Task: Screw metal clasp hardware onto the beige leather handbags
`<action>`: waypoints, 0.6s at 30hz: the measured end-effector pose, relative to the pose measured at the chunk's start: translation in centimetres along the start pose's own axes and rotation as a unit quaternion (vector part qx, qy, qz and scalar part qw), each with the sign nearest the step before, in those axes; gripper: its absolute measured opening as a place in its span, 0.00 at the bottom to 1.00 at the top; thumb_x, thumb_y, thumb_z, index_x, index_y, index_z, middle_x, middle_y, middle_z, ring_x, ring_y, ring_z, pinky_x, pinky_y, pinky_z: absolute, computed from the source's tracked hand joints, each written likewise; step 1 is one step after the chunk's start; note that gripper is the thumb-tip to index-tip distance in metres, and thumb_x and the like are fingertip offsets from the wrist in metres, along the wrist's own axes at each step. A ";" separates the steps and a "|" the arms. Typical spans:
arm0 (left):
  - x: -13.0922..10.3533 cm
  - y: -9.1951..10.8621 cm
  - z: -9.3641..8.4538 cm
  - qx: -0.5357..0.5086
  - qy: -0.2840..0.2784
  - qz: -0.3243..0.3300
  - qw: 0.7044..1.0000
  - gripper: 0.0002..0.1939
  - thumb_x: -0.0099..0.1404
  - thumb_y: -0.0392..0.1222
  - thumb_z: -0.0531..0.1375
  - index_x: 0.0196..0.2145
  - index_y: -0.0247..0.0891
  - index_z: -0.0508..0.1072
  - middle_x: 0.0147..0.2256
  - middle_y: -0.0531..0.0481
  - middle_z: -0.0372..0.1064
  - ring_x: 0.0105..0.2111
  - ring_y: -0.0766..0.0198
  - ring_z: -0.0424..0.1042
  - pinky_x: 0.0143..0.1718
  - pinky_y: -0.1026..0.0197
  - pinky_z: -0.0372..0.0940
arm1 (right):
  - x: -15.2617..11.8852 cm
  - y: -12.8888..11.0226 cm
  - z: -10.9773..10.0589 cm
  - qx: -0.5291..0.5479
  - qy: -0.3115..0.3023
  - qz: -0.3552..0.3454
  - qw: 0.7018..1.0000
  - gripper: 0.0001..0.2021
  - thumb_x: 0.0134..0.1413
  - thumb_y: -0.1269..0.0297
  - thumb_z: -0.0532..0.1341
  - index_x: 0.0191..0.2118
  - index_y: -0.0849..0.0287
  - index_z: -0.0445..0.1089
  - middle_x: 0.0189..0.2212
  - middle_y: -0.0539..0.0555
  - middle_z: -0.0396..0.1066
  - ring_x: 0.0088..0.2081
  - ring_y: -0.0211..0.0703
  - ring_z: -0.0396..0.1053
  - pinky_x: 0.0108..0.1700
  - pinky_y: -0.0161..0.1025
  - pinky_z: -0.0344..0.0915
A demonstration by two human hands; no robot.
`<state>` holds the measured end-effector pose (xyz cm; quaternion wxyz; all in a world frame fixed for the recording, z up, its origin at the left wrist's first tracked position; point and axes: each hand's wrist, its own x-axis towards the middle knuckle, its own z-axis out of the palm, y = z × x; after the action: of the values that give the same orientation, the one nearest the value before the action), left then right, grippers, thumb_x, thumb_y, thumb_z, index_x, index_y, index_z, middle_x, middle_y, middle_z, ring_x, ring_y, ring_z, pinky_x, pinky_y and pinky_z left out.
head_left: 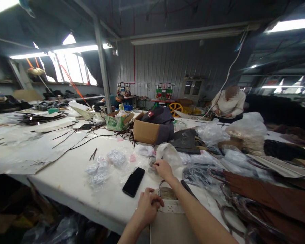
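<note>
A beige bag (170, 223) stands in front of me, with small holes along its pale top band and a braided handle at its opening. My left hand (147, 206) is at its upper left corner, fingers curled against the band and handle end. Farther forward, my right hand (164, 169) has its fingers pinched together at a clear plastic bag (169, 152). Small greyish pieces show by the fingertips, too small to name. Left of both hands lies a black phone (133, 182).
Crumpled plastic packets (98, 171) lie left of the phone. A cardboard box (145, 131) holding dark cloth stands ahead. On the right are brown leather pieces (271, 193) and plastic-wrapped bundles. A person (230, 103) sits behind the table at right; another bends over farther left.
</note>
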<state>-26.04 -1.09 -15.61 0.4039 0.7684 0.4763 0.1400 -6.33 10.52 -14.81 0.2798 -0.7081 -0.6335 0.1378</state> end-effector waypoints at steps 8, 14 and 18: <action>-0.1 0.0 -0.1 0.000 0.005 -0.001 1.000 0.18 0.65 0.36 0.60 0.42 0.51 0.88 0.62 0.45 0.67 0.66 0.46 0.64 0.71 0.49 0.60 | -0.5 0.3 -0.7 0.081 0.026 0.003 0.996 0.11 0.61 0.62 0.66 0.32 0.56 0.86 0.26 0.55 0.82 0.31 0.47 0.78 0.40 0.39 0.66; 0.3 -0.5 0.2 0.003 0.008 0.000 1.000 0.17 0.65 0.36 0.61 0.42 0.53 0.89 0.61 0.45 0.67 0.66 0.44 0.65 0.70 0.50 0.60 | -1.1 0.9 -1.1 0.185 0.053 0.036 0.981 0.14 0.58 0.54 0.67 0.33 0.58 0.86 0.22 0.55 0.79 0.26 0.47 0.75 0.35 0.39 0.68; 0.2 -0.4 0.3 -0.003 0.009 0.001 1.000 0.17 0.65 0.36 0.61 0.42 0.51 0.89 0.61 0.44 0.67 0.66 0.44 0.65 0.70 0.50 0.60 | -1.9 0.6 -2.1 0.272 0.079 0.077 0.956 0.24 0.56 0.46 0.65 0.40 0.65 0.84 0.27 0.59 0.80 0.26 0.46 0.74 0.29 0.40 0.70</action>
<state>-26.05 -0.99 -16.14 0.4013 0.7664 0.4790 0.1486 -4.93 8.13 -13.76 0.4995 -0.6609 -0.4912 0.2692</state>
